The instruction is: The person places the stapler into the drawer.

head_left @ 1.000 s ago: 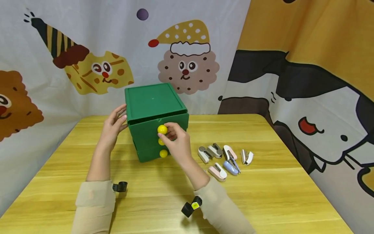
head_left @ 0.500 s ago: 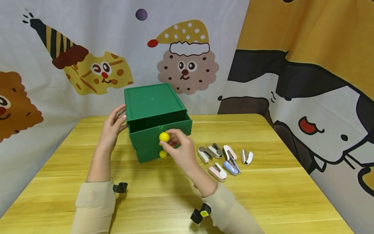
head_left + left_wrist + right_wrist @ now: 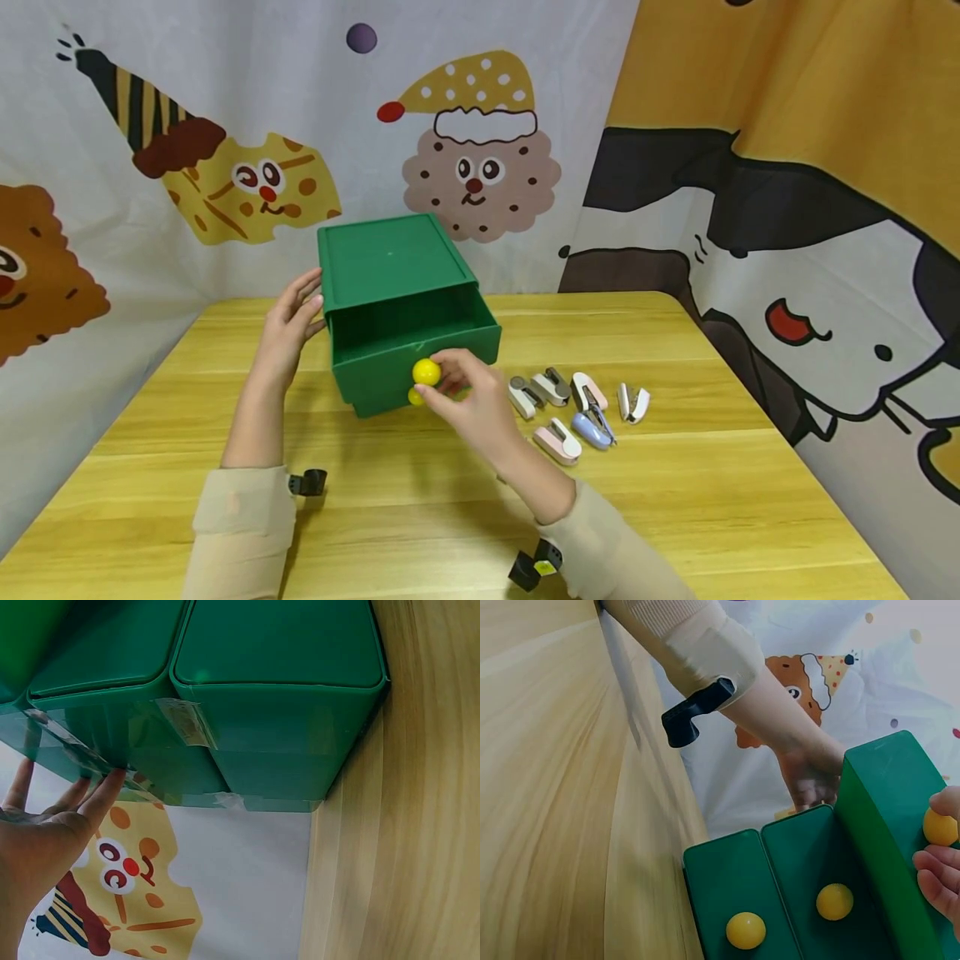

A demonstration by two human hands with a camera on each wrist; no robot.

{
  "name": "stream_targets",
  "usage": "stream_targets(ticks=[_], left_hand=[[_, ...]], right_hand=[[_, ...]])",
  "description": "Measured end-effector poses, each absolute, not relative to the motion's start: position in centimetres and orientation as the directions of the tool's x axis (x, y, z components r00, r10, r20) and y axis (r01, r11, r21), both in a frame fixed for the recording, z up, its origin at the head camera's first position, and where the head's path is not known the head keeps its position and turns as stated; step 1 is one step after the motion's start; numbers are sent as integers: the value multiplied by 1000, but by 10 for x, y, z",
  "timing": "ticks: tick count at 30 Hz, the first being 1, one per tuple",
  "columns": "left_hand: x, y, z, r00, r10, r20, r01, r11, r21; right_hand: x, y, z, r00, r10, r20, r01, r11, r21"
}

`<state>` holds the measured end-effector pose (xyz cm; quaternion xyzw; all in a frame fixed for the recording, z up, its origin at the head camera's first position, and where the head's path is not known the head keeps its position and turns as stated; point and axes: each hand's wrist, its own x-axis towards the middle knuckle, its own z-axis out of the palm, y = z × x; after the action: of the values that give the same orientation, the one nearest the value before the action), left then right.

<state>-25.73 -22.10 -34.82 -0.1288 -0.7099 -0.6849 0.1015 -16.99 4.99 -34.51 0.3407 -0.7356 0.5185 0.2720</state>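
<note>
A green drawer cabinet (image 3: 393,258) stands on the table, and its top drawer (image 3: 375,379) is pulled out, with a bare interior showing. My right hand (image 3: 480,400) pinches that drawer's round yellow knob (image 3: 427,372) between thumb and fingers. In the right wrist view, the two lower drawers are closed, each with a yellow knob: the middle knob (image 3: 835,901) and the bottom knob (image 3: 746,931). My left hand (image 3: 294,312) rests its extended fingers against the cabinet's left side. Seen from the left wrist, those fingertips (image 3: 114,778) touch the side wall, where clear tape (image 3: 186,721) is stuck.
Several small staplers lie grouped right of the cabinet, among them a blue stapler (image 3: 594,429), a pink and white stapler (image 3: 558,442) and a white stapler (image 3: 633,403). Behind the wooden table (image 3: 397,517) hangs a cartoon-printed curtain (image 3: 300,83).
My right hand has drawn the top drawer out toward me, from nearly closed to well open, keeping its pinch on the knob. The left hand stays against the cabinet's side.
</note>
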Motion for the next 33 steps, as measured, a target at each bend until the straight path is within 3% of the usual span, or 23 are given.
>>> stream_targets(ticks=[16, 33], left_hand=[[-258, -223, -349, -946, 41, 321, 323, 28, 946], [-258, -222, -350, -945, 48, 322, 324, 34, 945]], right_hand=[[-178, 59, -367, -599, -265, 756, -799, 262, -541], [-183, 94, -343, -522, -225, 823, -840, 305, -449]])
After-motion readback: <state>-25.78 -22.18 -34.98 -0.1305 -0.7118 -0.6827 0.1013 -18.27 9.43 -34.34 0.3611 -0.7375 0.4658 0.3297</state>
